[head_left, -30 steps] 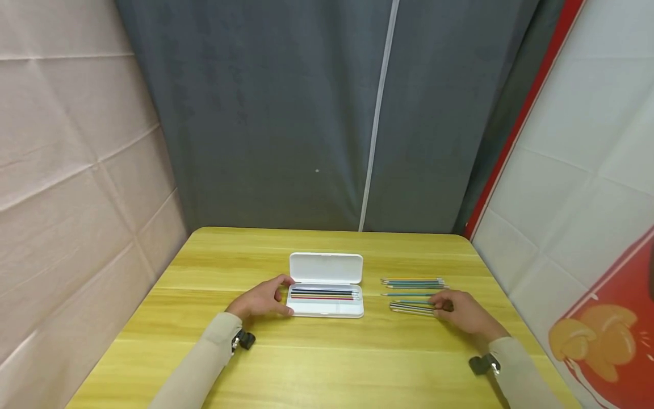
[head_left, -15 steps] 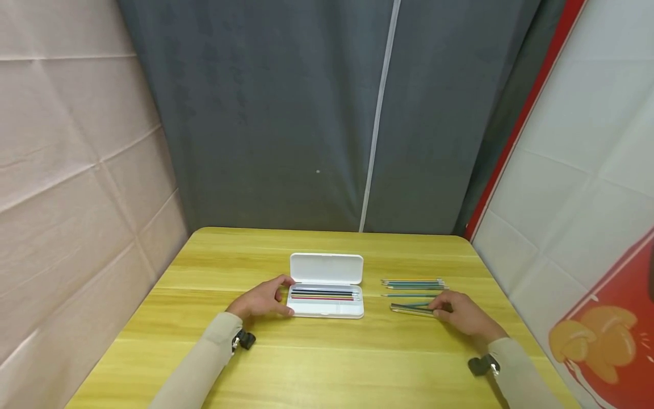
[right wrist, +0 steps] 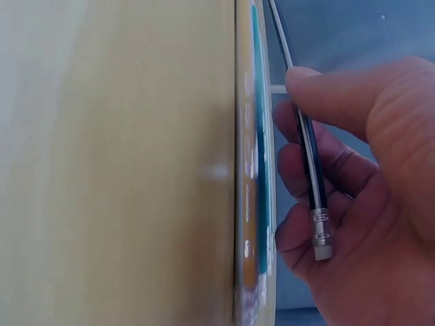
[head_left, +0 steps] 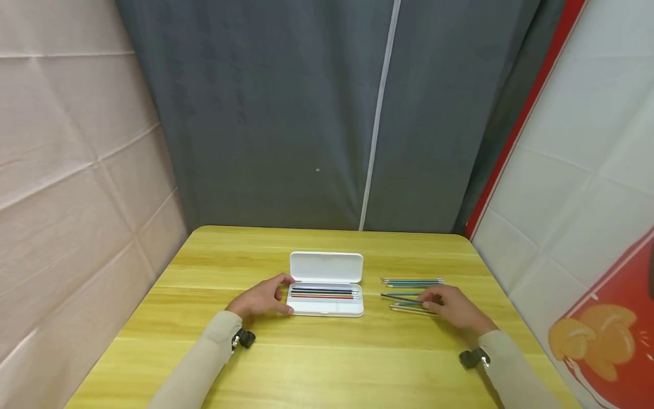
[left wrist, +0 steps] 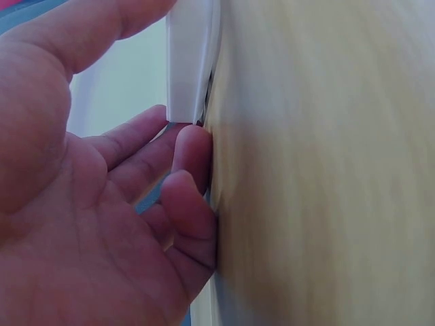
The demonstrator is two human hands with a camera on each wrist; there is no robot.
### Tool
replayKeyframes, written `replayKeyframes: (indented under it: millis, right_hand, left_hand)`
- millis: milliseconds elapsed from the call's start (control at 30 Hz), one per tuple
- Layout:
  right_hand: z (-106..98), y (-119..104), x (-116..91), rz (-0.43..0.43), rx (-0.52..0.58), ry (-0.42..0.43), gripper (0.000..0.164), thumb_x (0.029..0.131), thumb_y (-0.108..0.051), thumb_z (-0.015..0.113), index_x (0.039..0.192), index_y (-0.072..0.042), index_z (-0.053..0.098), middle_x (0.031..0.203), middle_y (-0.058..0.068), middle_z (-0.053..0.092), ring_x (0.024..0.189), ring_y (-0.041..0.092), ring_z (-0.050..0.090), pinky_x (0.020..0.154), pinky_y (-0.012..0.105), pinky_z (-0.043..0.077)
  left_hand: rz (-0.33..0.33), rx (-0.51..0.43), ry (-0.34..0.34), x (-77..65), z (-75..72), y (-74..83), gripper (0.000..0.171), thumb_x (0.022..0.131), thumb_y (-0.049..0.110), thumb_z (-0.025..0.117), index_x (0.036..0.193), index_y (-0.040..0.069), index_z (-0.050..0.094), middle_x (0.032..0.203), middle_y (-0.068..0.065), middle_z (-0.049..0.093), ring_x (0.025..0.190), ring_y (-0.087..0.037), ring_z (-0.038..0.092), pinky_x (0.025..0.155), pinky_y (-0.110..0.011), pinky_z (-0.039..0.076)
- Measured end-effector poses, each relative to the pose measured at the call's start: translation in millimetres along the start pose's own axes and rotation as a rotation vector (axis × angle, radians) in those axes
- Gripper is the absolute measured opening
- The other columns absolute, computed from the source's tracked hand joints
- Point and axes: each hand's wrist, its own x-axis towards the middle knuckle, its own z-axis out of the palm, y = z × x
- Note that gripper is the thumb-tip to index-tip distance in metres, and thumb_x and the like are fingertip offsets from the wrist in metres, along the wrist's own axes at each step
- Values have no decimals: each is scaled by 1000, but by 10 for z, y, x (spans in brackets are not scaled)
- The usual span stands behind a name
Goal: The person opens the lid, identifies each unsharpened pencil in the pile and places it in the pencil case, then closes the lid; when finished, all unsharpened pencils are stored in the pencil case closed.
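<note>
- Right hand (head_left: pixel 455 309) pinches an eraser-tipped striped pencil (right wrist: pixel 313 163); head view: long axis nearly nine-to-three, point toward nine o'clock.
- Left hand (head_left: pixel 261 297) grips open pencil case's (head_left: pixel 313 308) nine-o'clock end.

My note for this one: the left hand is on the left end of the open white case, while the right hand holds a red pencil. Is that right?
Not quite: the pencil in the right hand is dark with a pale stripe, not red, as the right wrist view shows. The left hand is indeed on the left end of the open white case.
</note>
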Motion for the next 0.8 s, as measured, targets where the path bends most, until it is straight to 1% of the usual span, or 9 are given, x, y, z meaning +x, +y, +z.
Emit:
replayKeyframes:
  millis: [100, 200, 333, 400, 500, 633, 733, 800]
  right_hand:
    - [20, -49, 40, 19, 15, -5, 11, 102, -18, 72, 111, -21, 78, 104, -8, 72, 91, 1, 60, 82, 28, 53]
    - [44, -100, 93, 31, 4, 0, 12, 101, -15, 72, 110, -21, 78, 104, -7, 73, 93, 3, 62, 85, 31, 55]
    - [76, -167, 177, 17, -18, 2, 17, 101, -11, 71, 112, -21, 79, 105, -8, 74, 97, 4, 65, 91, 35, 57]
    - [88, -201, 219, 12, -21, -2, 18, 102, -11, 70, 113, -23, 79, 104, -9, 73, 96, 4, 64, 91, 35, 57]
    - [98, -251, 277, 5, -12, -11, 18, 102, -12, 69, 113, -24, 78, 100, -9, 70, 91, 4, 61, 88, 33, 55]
    - [107, -311, 343, -9, 5, -10, 19, 102, -11, 70, 111, -26, 78, 97, -6, 70, 86, 4, 57, 83, 31, 53]
    - [126, -369, 380, -34, 16, -13, 20, 101, -10, 69, 111, -25, 78, 98, -3, 71, 84, 5, 57, 81, 30, 52]
    - [143, -409, 403, -45, 12, -17, 19, 101, -11, 69, 112, -24, 78, 98, -5, 70, 84, 5, 57, 79, 29, 51]
  left_hand:
    - [3, 12, -2, 5, 4, 5, 77, 77, 37, 95, 142, 21, 56, 125, -4, 58, 96, -22, 52, 78, -36, 43]
    - [9, 12, -8, 12, 5, 14, 77, 78, 36, 95, 142, 19, 56, 124, -4, 58, 96, -22, 51, 78, -36, 43]
    - [10, 5, -16, 26, 1, 23, 76, 79, 36, 94, 143, 19, 55, 120, -5, 59, 95, -22, 51, 77, -36, 43]
    - [9, 5, -16, 35, -5, 24, 77, 79, 36, 94, 143, 19, 55, 119, -6, 58, 94, -22, 51, 76, -35, 43]
    - [6, 6, -15, 50, -10, 20, 76, 79, 36, 95, 142, 19, 56, 115, -6, 59, 93, -21, 51, 74, -34, 43]
    - [9, 5, -20, 69, -10, 26, 76, 79, 37, 95, 142, 19, 56, 112, -6, 58, 93, -22, 50, 75, -35, 42]
    - [13, 5, -20, 68, -14, 41, 77, 79, 35, 95, 142, 18, 55, 111, -7, 58, 94, -22, 51, 77, -37, 42]
    - [15, 5, -19, 60, -18, 49, 77, 79, 34, 95, 142, 17, 55, 111, -7, 58, 95, -22, 51, 78, -38, 42]
